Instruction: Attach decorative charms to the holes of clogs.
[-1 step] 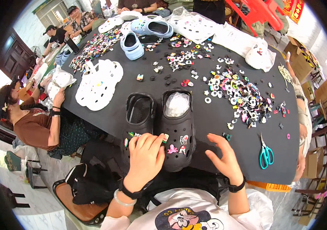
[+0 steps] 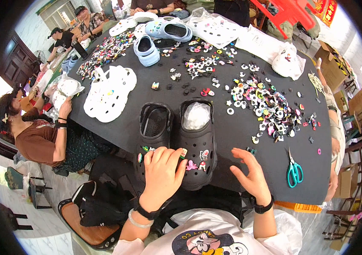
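Across a black table (image 2: 232, 131), the left clog (image 2: 157, 140) and right clog (image 2: 198, 140) stand side by side before me, charms (image 2: 191, 165) already on both, bare holes remaining on the right. My left hand (image 2: 162, 167) covers much of the left toe, hiding what is done there; whether its fingers grip anything, I cannot tell. My right hand (image 2: 249, 170), empty, thumb wide of the fingers, hovers by the right clog. Beyond lie a loose pile (image 2: 274, 110), scissors (image 2: 294, 174) and white clogs (image 2: 109, 93), none blocking the pair.

Black clogs (image 2: 195, 144), scissors (image 2: 294, 174) and charms (image 2: 277, 114) lie on the dark table (image 2: 236, 131).
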The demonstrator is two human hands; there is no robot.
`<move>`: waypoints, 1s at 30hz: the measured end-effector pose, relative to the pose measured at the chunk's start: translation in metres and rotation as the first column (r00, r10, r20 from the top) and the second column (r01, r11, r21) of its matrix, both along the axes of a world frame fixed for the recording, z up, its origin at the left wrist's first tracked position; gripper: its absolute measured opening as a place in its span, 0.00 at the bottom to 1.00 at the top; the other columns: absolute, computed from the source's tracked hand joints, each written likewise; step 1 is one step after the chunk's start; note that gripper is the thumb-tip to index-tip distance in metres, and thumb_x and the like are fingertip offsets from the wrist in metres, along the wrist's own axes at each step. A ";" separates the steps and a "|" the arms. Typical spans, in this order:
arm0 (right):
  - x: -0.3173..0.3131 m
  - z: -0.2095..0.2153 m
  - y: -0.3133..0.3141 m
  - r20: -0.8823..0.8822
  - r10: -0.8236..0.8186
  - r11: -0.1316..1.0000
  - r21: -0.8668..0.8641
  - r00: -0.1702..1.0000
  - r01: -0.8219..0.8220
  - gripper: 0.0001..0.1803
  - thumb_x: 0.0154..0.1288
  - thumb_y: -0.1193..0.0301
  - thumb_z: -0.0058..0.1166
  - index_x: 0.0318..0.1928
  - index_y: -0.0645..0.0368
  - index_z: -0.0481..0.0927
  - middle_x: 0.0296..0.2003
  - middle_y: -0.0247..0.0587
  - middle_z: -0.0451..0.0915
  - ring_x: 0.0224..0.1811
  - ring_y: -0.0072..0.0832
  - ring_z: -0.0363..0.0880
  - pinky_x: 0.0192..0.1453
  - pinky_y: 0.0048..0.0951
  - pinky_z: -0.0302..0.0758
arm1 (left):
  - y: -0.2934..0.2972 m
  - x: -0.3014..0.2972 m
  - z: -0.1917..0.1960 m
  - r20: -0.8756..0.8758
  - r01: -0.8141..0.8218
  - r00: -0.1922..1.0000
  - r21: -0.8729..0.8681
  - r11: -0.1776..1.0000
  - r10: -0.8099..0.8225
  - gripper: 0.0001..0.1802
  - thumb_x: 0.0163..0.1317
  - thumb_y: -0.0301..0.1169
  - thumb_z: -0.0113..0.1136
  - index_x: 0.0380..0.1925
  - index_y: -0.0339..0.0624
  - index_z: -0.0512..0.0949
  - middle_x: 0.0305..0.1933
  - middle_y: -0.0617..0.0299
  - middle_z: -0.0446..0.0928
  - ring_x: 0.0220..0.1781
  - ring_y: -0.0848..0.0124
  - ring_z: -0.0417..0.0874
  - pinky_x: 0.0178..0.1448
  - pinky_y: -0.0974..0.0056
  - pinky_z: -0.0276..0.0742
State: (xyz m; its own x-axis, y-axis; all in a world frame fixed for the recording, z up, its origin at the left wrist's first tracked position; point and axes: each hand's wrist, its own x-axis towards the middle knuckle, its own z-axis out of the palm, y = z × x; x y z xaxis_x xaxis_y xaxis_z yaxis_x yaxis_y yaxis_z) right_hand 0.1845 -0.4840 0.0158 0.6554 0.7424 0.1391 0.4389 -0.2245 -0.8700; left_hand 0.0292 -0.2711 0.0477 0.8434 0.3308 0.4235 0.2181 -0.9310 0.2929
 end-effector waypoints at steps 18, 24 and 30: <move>-0.026 0.003 0.027 -0.062 0.105 0.992 0.081 0.993 -0.100 0.25 0.59 0.74 0.62 0.58 0.56 0.73 0.54 0.45 0.75 0.47 0.35 0.79 0.47 0.32 0.78 | 0.009 0.016 -0.024 -0.047 -0.062 0.997 0.070 0.996 0.066 0.03 0.63 0.29 0.57 0.32 0.41 0.77 0.29 0.61 0.76 0.35 0.61 0.75 0.46 0.57 0.62; -0.052 -0.007 0.065 0.352 0.108 0.985 0.091 0.930 -0.149 0.23 0.56 0.71 0.63 0.55 0.51 0.78 0.56 0.40 0.73 0.47 0.37 0.74 0.49 0.35 0.76 | 0.008 0.018 -0.025 -0.027 -0.066 0.997 0.075 0.995 0.068 0.05 0.63 0.30 0.57 0.30 0.43 0.75 0.28 0.62 0.77 0.34 0.63 0.75 0.45 0.57 0.62; -0.049 -0.015 0.066 0.409 0.109 0.981 0.106 0.906 -0.165 0.23 0.57 0.69 0.63 0.55 0.49 0.79 0.55 0.37 0.73 0.44 0.34 0.73 0.48 0.33 0.76 | 0.009 0.017 -0.024 -0.049 -0.072 0.996 0.082 0.994 0.076 0.05 0.63 0.30 0.57 0.30 0.43 0.75 0.28 0.63 0.78 0.34 0.63 0.75 0.45 0.57 0.62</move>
